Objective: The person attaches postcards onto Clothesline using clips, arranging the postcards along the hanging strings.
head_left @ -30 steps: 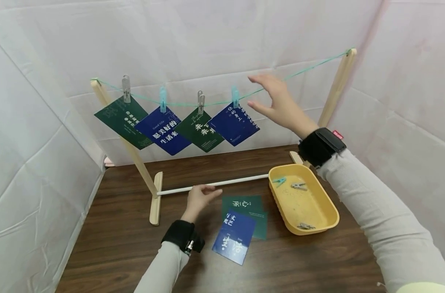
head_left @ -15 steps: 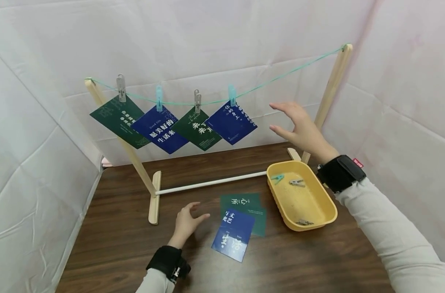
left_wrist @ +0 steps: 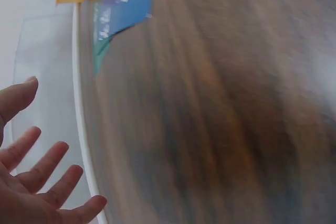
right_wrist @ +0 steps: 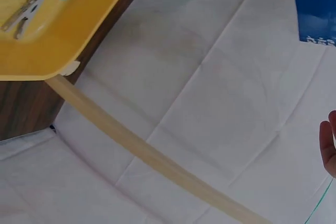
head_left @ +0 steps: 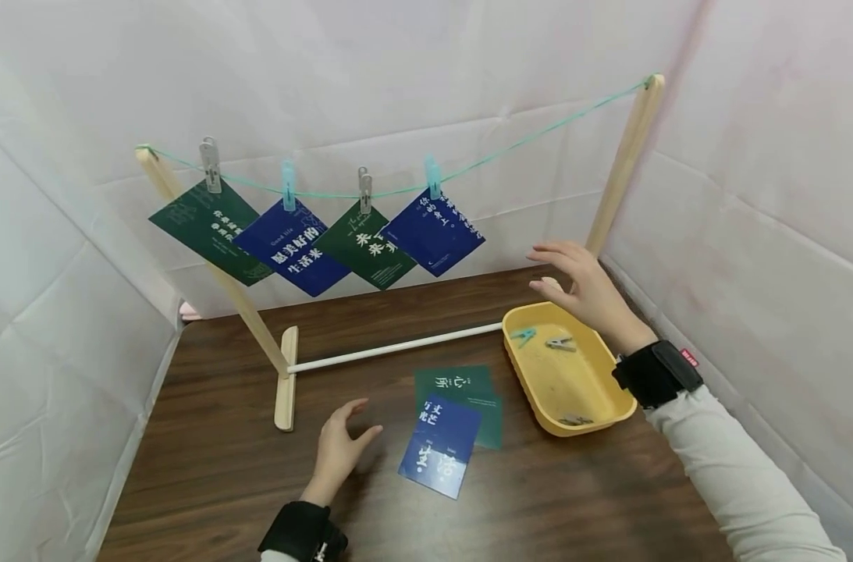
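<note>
Soft, even light fills the mostly sharp head view. Left of the tray [head_left: 570,382], glare whitens the lower end of the blue card [head_left: 442,445]; farther left, a faint shadow lies beside the left hand [head_left: 338,449]. The table [head_left: 524,499] carries a dull sheen nearer the wearer than the tray. In the left wrist view, blur smears the table below the tray, and pale glare sits far to the tray's right. The right wrist view is dimmer and greyer; the post [right_wrist: 142,150] running from the tray curves with lens distortion.
</note>
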`<state>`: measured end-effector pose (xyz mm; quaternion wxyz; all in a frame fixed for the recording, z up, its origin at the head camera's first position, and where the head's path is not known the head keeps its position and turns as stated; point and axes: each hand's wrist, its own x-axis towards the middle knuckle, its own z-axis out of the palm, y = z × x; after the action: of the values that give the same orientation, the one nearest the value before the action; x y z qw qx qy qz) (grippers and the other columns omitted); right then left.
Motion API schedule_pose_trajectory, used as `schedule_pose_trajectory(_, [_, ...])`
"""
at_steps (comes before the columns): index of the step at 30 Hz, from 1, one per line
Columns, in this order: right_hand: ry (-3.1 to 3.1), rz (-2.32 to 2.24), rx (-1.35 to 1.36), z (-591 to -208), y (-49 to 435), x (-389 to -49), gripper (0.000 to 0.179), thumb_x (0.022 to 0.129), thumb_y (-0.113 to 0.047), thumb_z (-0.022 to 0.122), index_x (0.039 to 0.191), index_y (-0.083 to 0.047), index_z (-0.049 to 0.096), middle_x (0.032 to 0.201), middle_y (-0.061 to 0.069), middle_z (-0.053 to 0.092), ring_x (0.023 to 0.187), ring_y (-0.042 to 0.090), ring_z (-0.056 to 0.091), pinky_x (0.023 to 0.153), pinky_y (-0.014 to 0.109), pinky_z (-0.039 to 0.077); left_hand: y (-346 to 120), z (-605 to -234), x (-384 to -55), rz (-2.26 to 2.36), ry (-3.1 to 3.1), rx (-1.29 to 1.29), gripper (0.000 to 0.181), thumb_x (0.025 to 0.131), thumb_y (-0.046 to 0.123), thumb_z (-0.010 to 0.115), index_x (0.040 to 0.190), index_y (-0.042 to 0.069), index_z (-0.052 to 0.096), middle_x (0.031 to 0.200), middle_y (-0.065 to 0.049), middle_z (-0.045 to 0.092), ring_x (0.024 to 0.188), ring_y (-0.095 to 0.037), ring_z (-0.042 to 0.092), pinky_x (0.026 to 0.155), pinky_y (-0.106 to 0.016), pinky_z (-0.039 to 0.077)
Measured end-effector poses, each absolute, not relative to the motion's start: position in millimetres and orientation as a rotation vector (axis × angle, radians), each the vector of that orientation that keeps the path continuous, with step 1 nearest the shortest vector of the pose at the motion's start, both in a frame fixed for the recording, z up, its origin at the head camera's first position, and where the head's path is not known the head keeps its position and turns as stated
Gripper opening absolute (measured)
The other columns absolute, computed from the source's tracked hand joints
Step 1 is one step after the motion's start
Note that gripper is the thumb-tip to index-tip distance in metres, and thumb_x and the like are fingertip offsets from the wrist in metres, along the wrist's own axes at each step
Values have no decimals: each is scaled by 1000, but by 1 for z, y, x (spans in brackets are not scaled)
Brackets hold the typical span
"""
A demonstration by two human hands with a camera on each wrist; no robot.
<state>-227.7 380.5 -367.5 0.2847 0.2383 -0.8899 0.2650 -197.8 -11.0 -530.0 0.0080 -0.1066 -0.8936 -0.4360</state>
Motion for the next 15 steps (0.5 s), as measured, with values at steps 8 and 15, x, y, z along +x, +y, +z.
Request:
schedule_pose_trajectory(8, [-2446, 698, 574, -394, 390, -213, 43, 80, -2, 71, 121, -2, 60, 126, 21, 55, 122, 41, 43, 102, 59, 29, -20, -540, -187, -1227, -2855, -273, 42, 81, 11, 73, 120, 0, 60, 117, -21, 62, 109, -38, 58, 90, -51, 48])
schedule_pose_trajectory(15, [-2593, 730, 446, -419, 404, -204, 37, 84, -5, 69, 120, 1, 60, 127, 25, 53, 124, 45, 38, 101, 65, 25, -27, -542, -179, -1132, -2964, -332, 47, 79, 9, 75, 120, -5, 58, 122, -28, 57, 115, -46, 52, 99, -55, 41])
